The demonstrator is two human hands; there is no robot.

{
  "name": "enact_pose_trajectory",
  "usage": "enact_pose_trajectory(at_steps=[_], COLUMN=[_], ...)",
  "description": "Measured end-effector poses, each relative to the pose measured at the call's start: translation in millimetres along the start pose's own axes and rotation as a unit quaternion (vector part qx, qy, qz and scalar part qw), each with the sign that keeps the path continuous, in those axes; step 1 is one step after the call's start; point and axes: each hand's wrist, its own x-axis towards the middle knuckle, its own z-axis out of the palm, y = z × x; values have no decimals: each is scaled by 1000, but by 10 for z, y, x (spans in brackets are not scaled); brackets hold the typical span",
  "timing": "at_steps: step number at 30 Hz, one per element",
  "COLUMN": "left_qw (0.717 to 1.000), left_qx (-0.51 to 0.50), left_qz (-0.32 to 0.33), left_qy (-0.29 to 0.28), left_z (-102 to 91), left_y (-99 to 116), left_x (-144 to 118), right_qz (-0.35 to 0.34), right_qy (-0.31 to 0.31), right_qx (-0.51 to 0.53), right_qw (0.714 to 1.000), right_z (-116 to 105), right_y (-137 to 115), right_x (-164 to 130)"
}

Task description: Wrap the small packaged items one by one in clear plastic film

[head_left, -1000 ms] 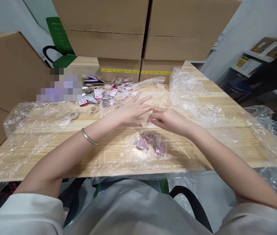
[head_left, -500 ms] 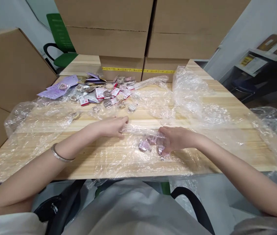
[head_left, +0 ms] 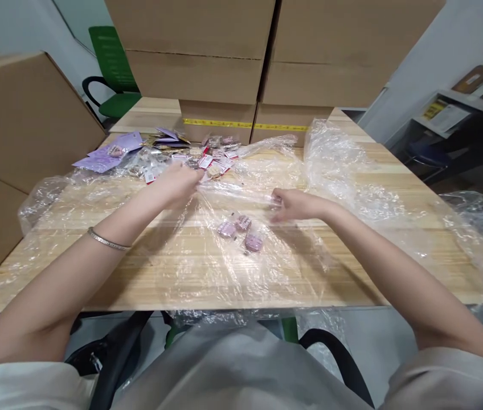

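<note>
A sheet of clear plastic wrap (head_left: 233, 279) lies over the front middle of the wooden table. Its far edge is stretched up between both hands. My left hand (head_left: 181, 185) is closed on that edge at the left, close to a pile of small packets. At the right, my right hand (head_left: 295, 204) grips the same edge with fingers bent round it. Between and nearer than the hands, several small pinkish-purple wrapped pieces (head_left: 244, 223) sit on or under the film; which one I cannot tell.
Beyond my left hand lie purple pouches (head_left: 111, 152) and small packets with red-and-white cards (head_left: 220, 166). Crumpled clear plastic (head_left: 335, 159) covers the right back. Large cardboard boxes (head_left: 199, 74) stand along the far side, another box (head_left: 23, 119) at the left.
Both hands have moved away from me with the film's edge, the left also leftward. My right hand has come off the small pieces, which now lie slightly farther left.
</note>
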Motion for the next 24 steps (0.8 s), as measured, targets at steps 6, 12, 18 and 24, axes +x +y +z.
enact_pose_trajectory(at_steps=[6, 12, 18, 24], left_qw=[993, 993, 992, 994], left_qx=[49, 30, -54, -61], left_qz=[9, 64, 112, 84], left_qy=[110, 97, 35, 24], left_z=[-42, -15, 291, 622], left_y=[-140, 1, 88, 4], left_x=[-192, -745, -1303, -1779], right_qz=[76, -32, -172, -117], right_qy=[146, 217, 131, 122], right_qx=[-117, -233, -338, -296], right_qw=[979, 947, 916, 940], right_z=[-162, 80, 427, 790], right_y=[167, -7, 2, 223], right_x=[-42, -580, -1101, -1470])
